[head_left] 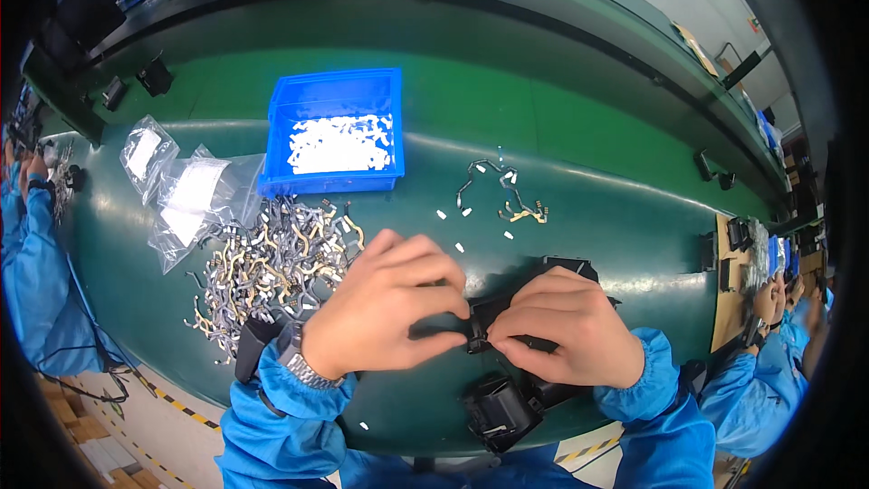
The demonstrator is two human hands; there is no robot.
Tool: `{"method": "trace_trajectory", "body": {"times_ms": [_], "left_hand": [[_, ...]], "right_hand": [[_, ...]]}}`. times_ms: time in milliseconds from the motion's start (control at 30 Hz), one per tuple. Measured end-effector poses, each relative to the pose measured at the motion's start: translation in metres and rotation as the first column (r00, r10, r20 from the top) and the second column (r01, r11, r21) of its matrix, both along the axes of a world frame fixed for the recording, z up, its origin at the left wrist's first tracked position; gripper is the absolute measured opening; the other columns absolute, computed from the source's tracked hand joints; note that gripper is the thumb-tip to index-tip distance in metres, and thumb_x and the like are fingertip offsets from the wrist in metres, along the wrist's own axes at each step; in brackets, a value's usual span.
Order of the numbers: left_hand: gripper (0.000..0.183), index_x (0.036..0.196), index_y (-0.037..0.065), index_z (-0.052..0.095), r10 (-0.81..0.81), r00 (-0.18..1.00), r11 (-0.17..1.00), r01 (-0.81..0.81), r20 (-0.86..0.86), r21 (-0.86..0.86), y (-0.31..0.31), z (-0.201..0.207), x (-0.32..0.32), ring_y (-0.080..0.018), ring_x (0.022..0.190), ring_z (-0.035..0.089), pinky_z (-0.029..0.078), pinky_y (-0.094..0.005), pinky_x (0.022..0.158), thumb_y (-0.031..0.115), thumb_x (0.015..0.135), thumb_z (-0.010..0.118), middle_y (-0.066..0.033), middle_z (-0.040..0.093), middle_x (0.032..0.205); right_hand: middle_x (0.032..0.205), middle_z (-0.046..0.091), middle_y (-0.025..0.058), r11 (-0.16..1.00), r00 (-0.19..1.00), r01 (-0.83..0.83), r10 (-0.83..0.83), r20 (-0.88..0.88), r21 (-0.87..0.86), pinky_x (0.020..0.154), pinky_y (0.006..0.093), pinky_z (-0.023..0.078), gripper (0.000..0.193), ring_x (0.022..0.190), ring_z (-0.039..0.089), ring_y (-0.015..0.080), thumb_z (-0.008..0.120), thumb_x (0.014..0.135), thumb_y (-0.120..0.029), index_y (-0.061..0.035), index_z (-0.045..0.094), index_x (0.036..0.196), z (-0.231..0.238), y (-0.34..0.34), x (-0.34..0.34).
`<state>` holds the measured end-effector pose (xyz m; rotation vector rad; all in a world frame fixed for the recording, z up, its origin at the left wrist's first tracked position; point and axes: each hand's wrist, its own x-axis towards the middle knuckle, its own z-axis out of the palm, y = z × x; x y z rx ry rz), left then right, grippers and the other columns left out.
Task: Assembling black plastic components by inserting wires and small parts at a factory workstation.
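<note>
In front of me, a black plastic housing (pixel 489 310) lies between my two hands. My left hand (pixel 389 303) reaches in with thumb and forefinger curved onto the housing's left edge. From the other side, my right hand (pixel 570 326) bends over it, fingertips pinched together at the same edge; what the pinch holds is too small and covered to make out. Closer to me stands another black housing (pixel 500 409) with an open top. Beside my left wrist spreads a pile of short grey and cream cables (pixel 272 263) with small connectors.
A blue bin (pixel 335 183) of small white pieces stands behind the cable pile, with clear plastic bags (pixel 195 195) at its left. Loose cables (pixel 507 172) and white pieces (pixel 459 247) lie beyond my hands. People in blue sleeves work at both sides.
</note>
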<state>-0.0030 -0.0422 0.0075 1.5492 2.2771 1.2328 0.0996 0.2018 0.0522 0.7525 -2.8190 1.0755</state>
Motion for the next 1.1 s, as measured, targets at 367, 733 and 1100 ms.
{"method": "trace_trajectory", "body": {"times_ms": [367,733,1100], "left_hand": [[0.013,0.084,0.018,0.080,-0.084,0.996,0.996,0.085,-0.027,0.033,0.005,-0.008,0.002,-0.0183,0.096,0.064,0.041,-0.0368,0.086,0.019,0.075,0.090,0.0085,0.072,0.091],[0.012,0.080,0.016,0.076,-0.039,0.988,0.999,0.040,-0.147,0.007,0.012,-0.009,0.007,-0.0191,0.089,0.065,0.044,-0.0366,0.081,0.016,0.075,0.087,0.0063,0.072,0.087],[0.014,0.075,0.015,0.072,-0.004,0.960,1.000,0.009,-0.282,0.018,0.016,-0.010,0.008,-0.0177,0.086,0.064,0.044,-0.0359,0.077,0.014,0.071,0.085,0.0063,0.070,0.085]], "right_hand": [[0.098,0.075,0.0025,0.998,0.998,-0.049,0.047,0.035,0.039,0.080,0.0350,0.054,0.018,0.093,0.071,0.0233,0.084,0.084,-0.012,-0.0111,0.077,0.101,0.000,0.004,0.002],[0.130,0.066,0.0027,0.946,0.999,-0.026,0.013,0.044,0.322,0.106,0.0423,0.042,0.072,0.123,0.058,0.0253,0.093,0.072,-0.020,-0.0096,0.065,0.137,0.005,0.002,0.001],[0.124,0.072,0.0072,0.965,0.999,0.007,0.001,-0.033,0.264,0.104,0.0390,0.047,0.054,0.114,0.067,0.0245,0.076,0.081,-0.006,-0.0015,0.066,0.134,-0.004,0.002,-0.001]]}}
